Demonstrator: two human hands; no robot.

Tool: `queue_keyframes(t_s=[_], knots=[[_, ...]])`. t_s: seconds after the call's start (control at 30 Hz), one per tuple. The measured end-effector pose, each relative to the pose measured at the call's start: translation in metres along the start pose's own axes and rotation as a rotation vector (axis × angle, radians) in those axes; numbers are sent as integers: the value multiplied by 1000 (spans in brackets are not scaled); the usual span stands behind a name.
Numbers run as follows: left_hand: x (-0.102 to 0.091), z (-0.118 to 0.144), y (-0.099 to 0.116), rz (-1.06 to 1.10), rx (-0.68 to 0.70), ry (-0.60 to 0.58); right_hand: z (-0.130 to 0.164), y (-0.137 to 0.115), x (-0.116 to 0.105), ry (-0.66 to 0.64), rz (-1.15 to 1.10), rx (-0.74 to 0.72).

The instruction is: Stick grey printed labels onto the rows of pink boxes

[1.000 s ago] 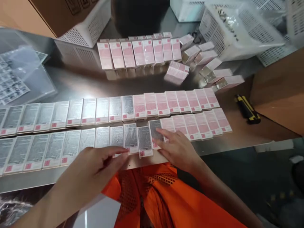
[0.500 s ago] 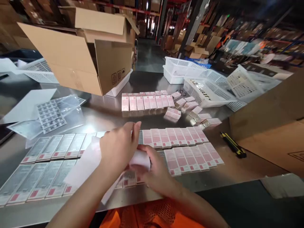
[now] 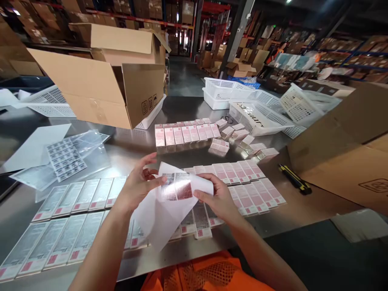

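Observation:
A white sheet of stickers (image 3: 178,186) with dark printed labels is held over the rows of boxes; its right end curls over and its lower part hangs down. My right hand (image 3: 216,198) is closed on the curled right end, thumb on top. At the sheet's left edge is my left hand (image 3: 138,184), thumb over the printed part and other fingers bent; whether a label is between them is hidden. Beneath lie two rows of flat boxes: silvery-topped ones (image 3: 72,232) to the left, pink ones (image 3: 257,194) to the right. The sheet and hands cover the middle boxes.
Small pink boxes (image 3: 189,133) stand in a row farther back, with several scattered beside them. Label sheets (image 3: 65,157) lie at left. An open carton (image 3: 87,87), white baskets (image 3: 257,119), a yellow-black utility knife (image 3: 294,180) and another carton (image 3: 342,153) surround them.
My hands have moved apart, and the sheet has turned so its printed labels face me. My left hand has shifted left, my right hand right and up. The view has tilted slightly.

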State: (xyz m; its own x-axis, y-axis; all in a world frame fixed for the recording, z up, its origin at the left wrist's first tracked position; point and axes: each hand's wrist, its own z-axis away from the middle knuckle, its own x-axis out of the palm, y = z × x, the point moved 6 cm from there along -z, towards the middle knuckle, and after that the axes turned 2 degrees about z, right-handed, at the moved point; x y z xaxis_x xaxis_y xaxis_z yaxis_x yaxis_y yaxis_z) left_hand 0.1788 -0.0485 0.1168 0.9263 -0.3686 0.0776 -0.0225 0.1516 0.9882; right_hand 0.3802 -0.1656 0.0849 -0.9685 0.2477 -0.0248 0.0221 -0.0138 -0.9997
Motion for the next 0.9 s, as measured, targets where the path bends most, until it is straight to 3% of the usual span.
queue_keyframes(t_s=[0.07,0.17,0.3,0.4,0.5,0.67,0.8,0.9], knots=[[8,3,-8,73,-64,-14,4,-3,-3,21,52,-40],[22,13,-13,118,-95,-133,12,-20,-13,-27,253,-117],[32,31,3,-95,117,-89,26,-55,-21,-238,493,-294],[48,46,17,-230,210,-133,27,-75,-23,-207,536,-367],[57,57,28,-367,246,-169,21,-79,-10,-206,543,-413],[43,68,45,-717,375,-21,15,-81,8,-226,580,-445],[33,82,71,-833,541,67,19,-102,14,-295,668,-509],[30,85,89,-815,527,54,20,-117,17,-379,632,-523]])
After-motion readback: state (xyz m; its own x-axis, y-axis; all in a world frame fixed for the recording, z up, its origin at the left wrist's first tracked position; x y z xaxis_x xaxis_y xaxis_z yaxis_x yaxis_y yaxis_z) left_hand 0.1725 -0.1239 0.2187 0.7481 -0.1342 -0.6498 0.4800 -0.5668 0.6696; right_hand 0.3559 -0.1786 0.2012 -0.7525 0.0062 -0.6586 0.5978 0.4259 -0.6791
